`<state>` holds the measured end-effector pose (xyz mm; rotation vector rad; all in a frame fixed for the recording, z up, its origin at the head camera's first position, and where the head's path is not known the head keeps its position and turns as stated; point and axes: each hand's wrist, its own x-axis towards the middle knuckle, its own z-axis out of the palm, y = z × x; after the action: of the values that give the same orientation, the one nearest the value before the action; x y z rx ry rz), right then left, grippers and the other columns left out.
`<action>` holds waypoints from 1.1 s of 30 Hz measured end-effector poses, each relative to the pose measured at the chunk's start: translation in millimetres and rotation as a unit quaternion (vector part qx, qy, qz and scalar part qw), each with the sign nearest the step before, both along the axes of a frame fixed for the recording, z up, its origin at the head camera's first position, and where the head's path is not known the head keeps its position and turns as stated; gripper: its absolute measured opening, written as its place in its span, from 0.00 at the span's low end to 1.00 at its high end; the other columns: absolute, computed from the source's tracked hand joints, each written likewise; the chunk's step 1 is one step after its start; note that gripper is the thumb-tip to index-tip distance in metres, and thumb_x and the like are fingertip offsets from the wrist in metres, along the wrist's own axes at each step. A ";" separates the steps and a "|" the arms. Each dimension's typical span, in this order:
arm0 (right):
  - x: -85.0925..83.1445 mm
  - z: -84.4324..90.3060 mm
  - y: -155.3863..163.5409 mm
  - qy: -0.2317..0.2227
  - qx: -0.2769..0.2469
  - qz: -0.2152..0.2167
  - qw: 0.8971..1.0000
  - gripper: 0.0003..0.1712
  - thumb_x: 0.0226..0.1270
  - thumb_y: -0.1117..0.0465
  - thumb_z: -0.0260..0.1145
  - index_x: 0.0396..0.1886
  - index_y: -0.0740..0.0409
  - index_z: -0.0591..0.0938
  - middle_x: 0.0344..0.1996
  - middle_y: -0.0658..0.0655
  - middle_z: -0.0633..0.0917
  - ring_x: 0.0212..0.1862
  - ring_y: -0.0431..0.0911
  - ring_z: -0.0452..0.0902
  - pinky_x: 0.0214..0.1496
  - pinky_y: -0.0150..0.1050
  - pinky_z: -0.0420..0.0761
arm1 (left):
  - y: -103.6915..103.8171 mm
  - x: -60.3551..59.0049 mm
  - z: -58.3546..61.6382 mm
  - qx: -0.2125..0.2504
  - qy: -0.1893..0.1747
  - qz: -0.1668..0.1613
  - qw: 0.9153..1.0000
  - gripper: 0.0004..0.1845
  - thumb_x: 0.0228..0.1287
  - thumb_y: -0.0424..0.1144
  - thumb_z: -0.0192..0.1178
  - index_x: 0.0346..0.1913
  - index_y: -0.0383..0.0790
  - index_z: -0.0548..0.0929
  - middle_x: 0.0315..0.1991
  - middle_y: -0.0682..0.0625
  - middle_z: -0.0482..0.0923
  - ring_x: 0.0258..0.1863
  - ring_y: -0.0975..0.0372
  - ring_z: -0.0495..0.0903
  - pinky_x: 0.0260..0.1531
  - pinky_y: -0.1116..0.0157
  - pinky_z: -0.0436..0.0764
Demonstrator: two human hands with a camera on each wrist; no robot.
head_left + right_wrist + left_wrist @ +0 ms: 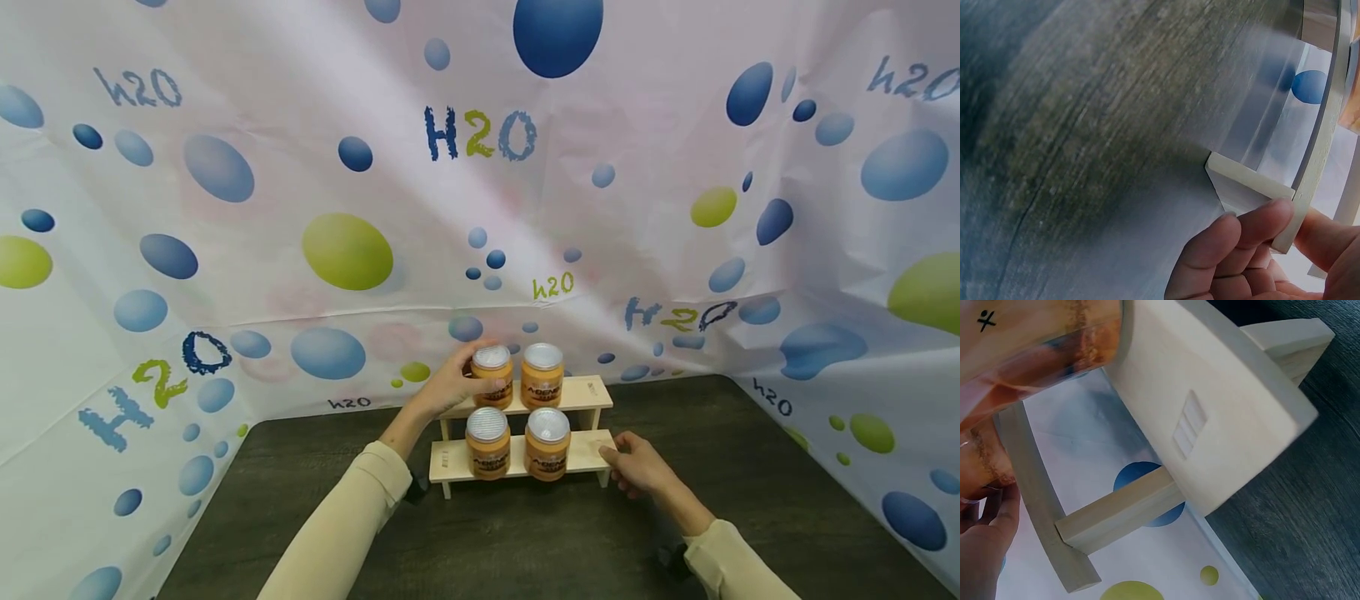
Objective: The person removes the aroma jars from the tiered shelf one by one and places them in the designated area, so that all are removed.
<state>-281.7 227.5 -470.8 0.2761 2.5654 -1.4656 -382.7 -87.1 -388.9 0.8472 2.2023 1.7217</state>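
Note:
On a two-tier wooden display stand (pixel 588 392) sit orange jars with pale lids, two on each step. My left hand (pixel 453 383) grips the upper left jar (pixel 492 358) from its left side, thumb across the front. In the left wrist view, the fingers (pixel 1007 515) curl at the jar (pixel 982 456) behind the step's edge. With thumb and fingers, my right hand (pixel 640 467) pinches the right end of the lower step (pixel 592 444); the right wrist view puts its fingertips (pixel 1272 219) beside the stand's leg (pixel 1247 181).
Beside the gripped jar stands the upper right jar (pixel 542 383). Below are the lower left jar (pixel 488 457) and the lower right jar (pixel 547 457). The dark wood-grain table (pixel 300 517) meets a white curtain (pixel 630 250) with blue and green dots behind and at both sides.

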 end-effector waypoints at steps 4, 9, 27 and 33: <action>0.2 1.2 0.1 -0.002 0.000 0.000 1.000 0.18 0.78 0.55 0.56 0.53 0.66 0.70 0.24 0.56 0.78 0.24 0.46 0.73 0.24 0.39 0.75 | 0.9 -1.5 -2.1 0.005 -0.002 -0.004 1.000 0.42 0.64 0.33 0.67 0.78 0.45 0.58 0.69 0.40 0.67 0.66 0.47 0.72 0.61 0.50 0.77; 0.8 2.4 0.3 -0.003 -0.004 0.002 1.000 0.19 0.78 0.55 0.56 0.54 0.66 0.70 0.24 0.56 0.78 0.24 0.46 0.73 0.24 0.38 0.74 | 2.1 -2.1 -2.9 0.004 -0.001 -0.003 1.000 0.43 0.64 0.33 0.67 0.78 0.46 0.57 0.68 0.38 0.67 0.65 0.47 0.72 0.61 0.50 0.78; -1.8 3.8 2.3 -0.005 -0.007 0.010 1.000 0.18 0.77 0.55 0.56 0.52 0.65 0.70 0.23 0.55 0.78 0.24 0.45 0.73 0.24 0.38 0.74 | 3.3 -1.5 -0.4 0.004 0.004 0.001 1.000 0.44 0.63 0.31 0.68 0.78 0.46 0.56 0.67 0.38 0.67 0.64 0.47 0.74 0.59 0.51 0.79; 0.2 2.7 0.6 -0.004 -0.007 0.002 1.000 0.16 0.77 0.56 0.56 0.51 0.65 0.71 0.24 0.56 0.78 0.24 0.46 0.73 0.24 0.38 0.74 | 3.6 -0.3 -2.4 0.000 0.015 0.008 1.000 0.43 0.63 0.32 0.68 0.78 0.46 0.58 0.66 0.38 0.69 0.62 0.48 0.75 0.58 0.53 0.80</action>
<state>-281.5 228.1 -468.1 0.2747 2.5478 -1.4777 -383.0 -83.5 -391.3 0.8621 2.2342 1.7287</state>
